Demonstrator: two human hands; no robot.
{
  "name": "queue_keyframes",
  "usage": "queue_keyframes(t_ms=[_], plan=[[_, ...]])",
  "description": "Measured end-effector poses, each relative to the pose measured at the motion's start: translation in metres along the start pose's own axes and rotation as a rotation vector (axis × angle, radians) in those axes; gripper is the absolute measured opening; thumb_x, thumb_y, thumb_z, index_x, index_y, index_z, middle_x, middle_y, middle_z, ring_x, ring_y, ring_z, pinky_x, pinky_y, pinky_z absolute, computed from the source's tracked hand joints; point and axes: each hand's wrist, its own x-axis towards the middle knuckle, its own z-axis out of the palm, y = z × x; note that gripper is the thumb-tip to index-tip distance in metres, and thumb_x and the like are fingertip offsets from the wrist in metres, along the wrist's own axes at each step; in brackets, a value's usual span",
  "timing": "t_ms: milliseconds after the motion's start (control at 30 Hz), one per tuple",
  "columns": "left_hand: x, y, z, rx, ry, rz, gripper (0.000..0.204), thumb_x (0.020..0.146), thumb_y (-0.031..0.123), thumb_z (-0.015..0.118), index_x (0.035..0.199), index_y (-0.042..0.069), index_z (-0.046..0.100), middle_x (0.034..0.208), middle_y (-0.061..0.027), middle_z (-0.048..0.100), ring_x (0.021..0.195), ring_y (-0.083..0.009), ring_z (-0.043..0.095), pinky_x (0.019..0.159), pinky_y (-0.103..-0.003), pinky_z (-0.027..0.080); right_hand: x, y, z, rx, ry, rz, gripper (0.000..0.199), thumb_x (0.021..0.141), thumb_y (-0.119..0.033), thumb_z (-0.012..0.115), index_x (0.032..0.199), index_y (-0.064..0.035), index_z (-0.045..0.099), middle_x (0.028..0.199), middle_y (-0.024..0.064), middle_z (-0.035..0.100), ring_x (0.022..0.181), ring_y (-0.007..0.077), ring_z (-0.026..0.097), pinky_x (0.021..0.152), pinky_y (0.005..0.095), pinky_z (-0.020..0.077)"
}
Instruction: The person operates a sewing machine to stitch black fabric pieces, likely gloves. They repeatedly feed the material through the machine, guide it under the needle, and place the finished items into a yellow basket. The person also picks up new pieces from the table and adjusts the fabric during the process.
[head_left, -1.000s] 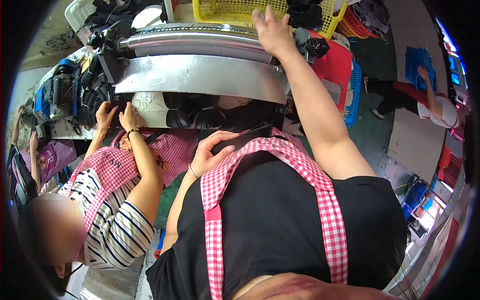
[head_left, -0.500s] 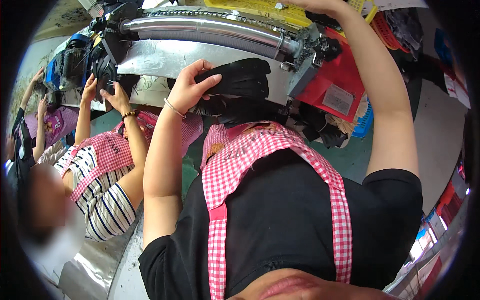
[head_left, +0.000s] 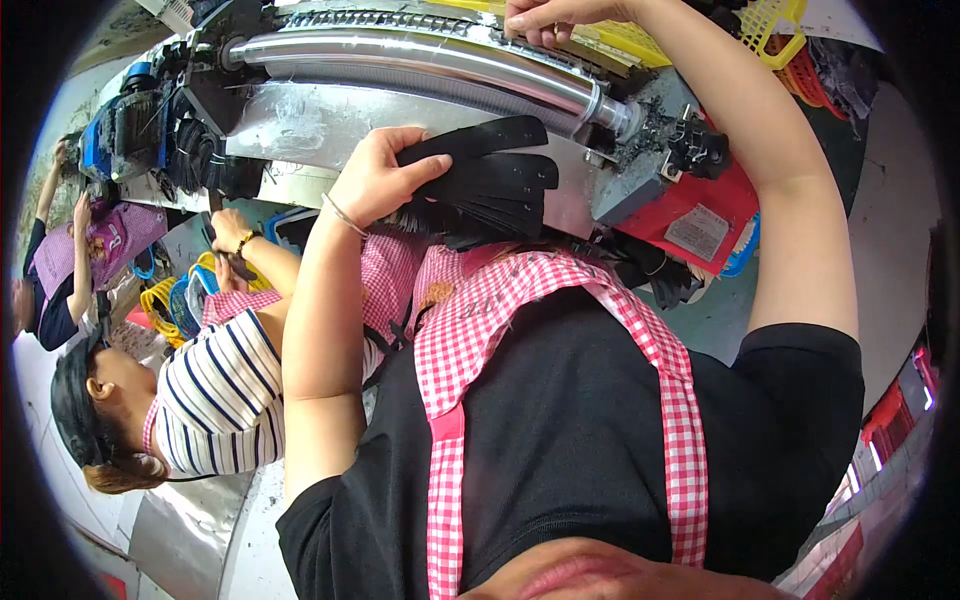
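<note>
Strips, at least three, fan from the left hand.

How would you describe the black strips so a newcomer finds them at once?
Find the long silver roller. Below it is the camera wearer's left hand. The black strips fan out rightward from that hand, unlike the dark bundle at far left.

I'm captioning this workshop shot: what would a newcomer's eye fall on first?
Probably the shiny metal roller running across the upper part of the picture. Next, near the middle, the fan of black strips in the person's left hand, with the right hand above the roller at the top edge. Lower down, the red-and-white checked apron stands out against the black shirt.
</note>
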Motion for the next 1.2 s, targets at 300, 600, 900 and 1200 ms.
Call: queue_keyframes(t_ms=[300, 600, 900, 1200], plan=[[0.016, 0.004, -0.007, -0.038, 0.04, 0.042, 0.037, 0.088, 0.031, 0.079, 0.105, -0.002, 0.074, 0.081, -0.0024, 0.072, 0.071, -0.0082, 0.064, 0.066, -0.026, 0.053, 0.012, -0.005, 0.016, 0.083, 0.032, -0.028, 0.033, 0.101, -0.035, 0.059, 0.107, -0.0029, 0.066, 0.086, 0.0045, 0.066, 0.074, 0.0136, 0.064, 0.066, 0.0306, 0.0523], [0.021, -0.016, -0.021, 0.007, 0.066, 0.061, 0.028, 0.092, 0.024, 0.076, 0.099, -0.002, 0.073, 0.084, 0.0002, 0.071, 0.076, -0.0059, 0.061, 0.07, -0.023, 0.05, 0.002, 0.023, -0.002, 0.078, 0.096, -0.026, 0.022, 0.1, -0.02, 0.061, 0.111, -0.0011, 0.064, 0.08, 0.0039, 0.067, 0.066, 0.0121, 0.061, 0.059, 0.0289, 0.0512], [0.016, -0.02, -0.026, -0.052, 0.075, 0.185, 0.028, 0.089, 0.026, 0.079, 0.089, -0.001, 0.073, 0.078, -0.0001, 0.069, 0.075, -0.0071, 0.061, 0.072, -0.025, 0.051, -0.005, 0.027, -0.002, 0.243, 0.087, 0.12, 0.033, 0.098, -0.034, 0.067, 0.11, -0.0045, 0.069, 0.089, 0.0017, 0.068, 0.074, 0.0105, 0.062, 0.065, 0.0293, 0.0518], [0.033, 0.004, -0.025, 0.233, 0.097, 0.136, 0.031, 0.088, 0.029, 0.079, 0.086, -0.001, 0.072, 0.07, -0.0028, 0.067, 0.072, -0.0097, 0.063, 0.07, -0.029, 0.052, -0.01, 0.021, 0.001, 0.397, 0.082, 0.019, 0.031, 0.095, -0.015, 0.068, 0.123, -0.0026, 0.062, 0.088, 0.0019, 0.066, 0.075, 0.0118, 0.061, 0.068, 0.03, 0.051]])
